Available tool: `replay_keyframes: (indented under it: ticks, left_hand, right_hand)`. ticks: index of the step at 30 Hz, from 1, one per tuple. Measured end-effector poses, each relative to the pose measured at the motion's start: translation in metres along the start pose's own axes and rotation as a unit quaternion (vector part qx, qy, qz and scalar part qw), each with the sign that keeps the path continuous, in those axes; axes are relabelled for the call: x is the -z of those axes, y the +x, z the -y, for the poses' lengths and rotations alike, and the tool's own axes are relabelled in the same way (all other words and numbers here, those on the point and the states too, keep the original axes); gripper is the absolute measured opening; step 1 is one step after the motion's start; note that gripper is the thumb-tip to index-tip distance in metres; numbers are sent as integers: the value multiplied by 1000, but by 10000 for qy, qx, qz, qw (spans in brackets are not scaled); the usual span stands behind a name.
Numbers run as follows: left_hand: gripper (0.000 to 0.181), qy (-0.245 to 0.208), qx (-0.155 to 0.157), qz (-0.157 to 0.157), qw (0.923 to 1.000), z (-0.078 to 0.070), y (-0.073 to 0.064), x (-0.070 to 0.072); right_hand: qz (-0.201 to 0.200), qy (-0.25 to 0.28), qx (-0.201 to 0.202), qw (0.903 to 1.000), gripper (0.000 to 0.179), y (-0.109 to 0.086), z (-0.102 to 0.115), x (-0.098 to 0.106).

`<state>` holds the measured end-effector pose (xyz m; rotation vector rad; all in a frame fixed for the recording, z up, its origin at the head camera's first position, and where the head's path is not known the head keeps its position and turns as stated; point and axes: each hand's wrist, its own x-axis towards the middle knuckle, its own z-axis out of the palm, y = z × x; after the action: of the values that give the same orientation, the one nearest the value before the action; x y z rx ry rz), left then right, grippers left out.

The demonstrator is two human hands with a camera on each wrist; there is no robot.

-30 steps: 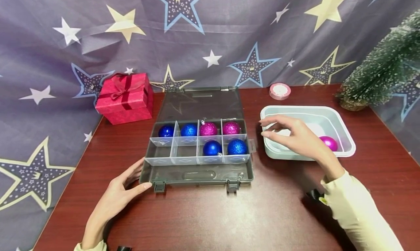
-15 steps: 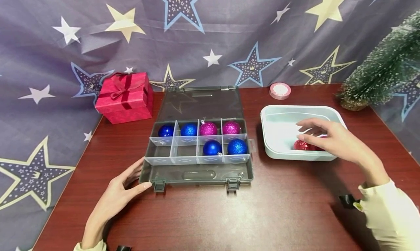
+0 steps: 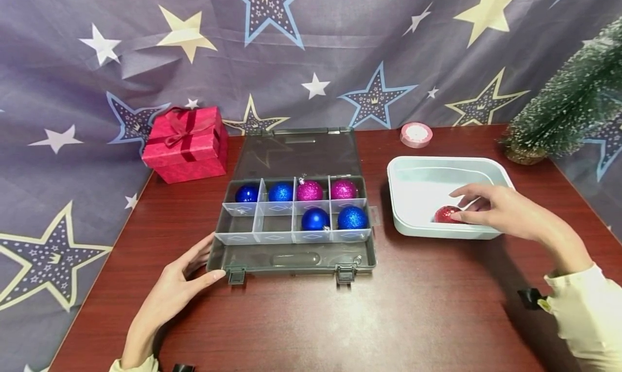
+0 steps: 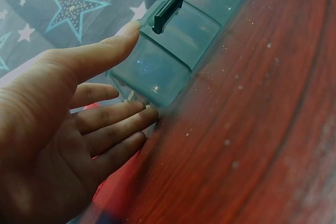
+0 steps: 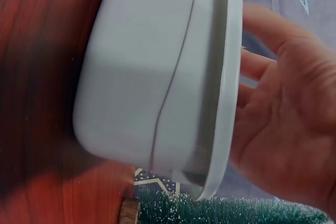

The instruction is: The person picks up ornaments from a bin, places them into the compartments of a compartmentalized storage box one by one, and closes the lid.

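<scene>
My left hand (image 3: 170, 288) rests at the front left corner of an open, smoky, clear-divided organizer box (image 3: 291, 259). In the left wrist view its thumb touches the box edge and the other fingers lie extended beside it. In the box sit several blue Christmas balls (image 3: 315, 219) and two glittery magenta ones (image 3: 309, 190); two front left compartments hold no ball. My right hand (image 3: 515, 212) reaches over the rim of a pale plastic basin (image 3: 403, 223), fingers loosely bent, thumb tip overlapping a red Christmas ball (image 3: 444, 214). The right wrist view hides its fingertips behind the basin wall.
A red gift box (image 3: 187, 145) stands at the back left. Behind the basin lies a pink ribbon roll (image 3: 416, 135), and a frosted miniature Christmas tree (image 3: 563, 102) rises at the back right. A star-print cloth (image 3: 340, 32) hangs along the table's back.
My right hand has moved right from over the basin's left side and lowered to the red ball, uncovering that ball and covering the pink one. The left hand stays put.
</scene>
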<state>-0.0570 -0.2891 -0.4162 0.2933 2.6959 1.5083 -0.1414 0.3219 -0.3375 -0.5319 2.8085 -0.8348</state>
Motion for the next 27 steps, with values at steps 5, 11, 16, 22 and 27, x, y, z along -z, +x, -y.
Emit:
replay_keyframes:
  ticks: [5,11,16,22,27]
  left_hand:
    - [72,-37,-19,-8,10000,0,0,1]
    - [72,-49,-51,-15,10000,1,0,1]
    - [72,-52,-62,-21,10000,2,0,1]
    - [72,-78,-81,-10,9999,2,0,0]
    - [72,-89,-91,-5,9999,2,1,0]
  right_hand:
    - [282,-192,24,9994,39,8,1,-1]
    - [497,-327,137,9981,37,19,5,-5]
    - [622,-352,309,9970,34,26,7,-9]
    - [569,-291,353,9973,32,30,9,-14]
    - [378,-30,373,9986,34,28,9,-14]
